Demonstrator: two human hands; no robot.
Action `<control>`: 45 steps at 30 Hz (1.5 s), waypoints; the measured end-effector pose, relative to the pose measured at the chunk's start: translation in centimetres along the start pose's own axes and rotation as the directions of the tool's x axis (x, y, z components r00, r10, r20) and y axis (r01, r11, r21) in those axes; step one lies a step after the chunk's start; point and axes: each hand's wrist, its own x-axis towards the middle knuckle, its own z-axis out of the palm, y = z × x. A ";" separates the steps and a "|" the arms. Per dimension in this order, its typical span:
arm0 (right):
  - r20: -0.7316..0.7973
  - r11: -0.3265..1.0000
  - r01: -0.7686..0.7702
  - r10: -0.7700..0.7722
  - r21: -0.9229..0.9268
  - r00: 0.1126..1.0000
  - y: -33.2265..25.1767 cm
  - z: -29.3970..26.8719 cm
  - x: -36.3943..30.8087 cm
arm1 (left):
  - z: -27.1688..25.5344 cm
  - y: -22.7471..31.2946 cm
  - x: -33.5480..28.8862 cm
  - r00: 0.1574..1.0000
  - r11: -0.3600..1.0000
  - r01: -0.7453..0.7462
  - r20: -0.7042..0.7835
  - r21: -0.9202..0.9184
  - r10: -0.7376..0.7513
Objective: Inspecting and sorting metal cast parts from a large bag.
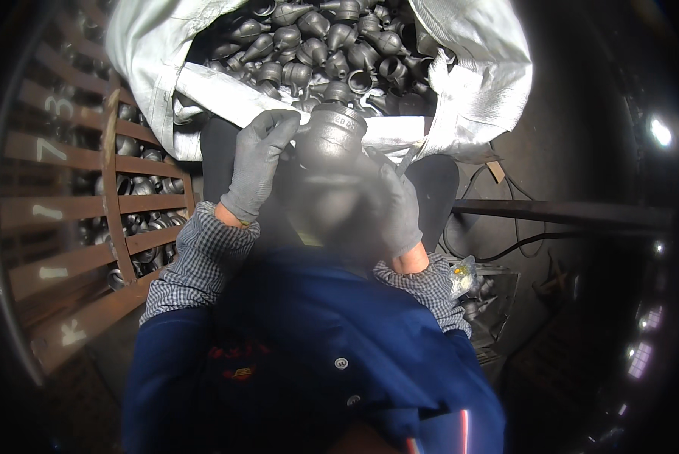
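Note:
A large dark grey cast-metal pipe fitting (pixel 330 140), with a round collar and raised lettering, is held between my hands in front of the bag. My left hand (pixel 260 163), in a grey glove, has its fingers bent and closed at the fitting's left edge. My right hand (pixel 398 208), gloved the same way, grips its right side. Some of the right fingers are hidden behind the fitting. A thin grey shape sticks up by that hand; I cannot make out whether it is a finger or a tool. The fitting's lower part is blurred.
A white woven bulk bag (pixel 490 64) full of smaller metal fittings (pixel 313 53) stands ahead. At left is a rusty slatted metal crate (pixel 59 208) holding more fittings. A dark bar (pixel 543 212) and cables (pixel 521 246) lie right; a bin (pixel 498 303) with metal parts is lower right.

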 end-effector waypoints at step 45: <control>0.253 0.929 -0.237 0.311 -0.284 0.916 6.1 -3.0 2.6 | -29.2 35.8 -0.2 0.031 0.276 -0.372 -0.286 0.886 0.958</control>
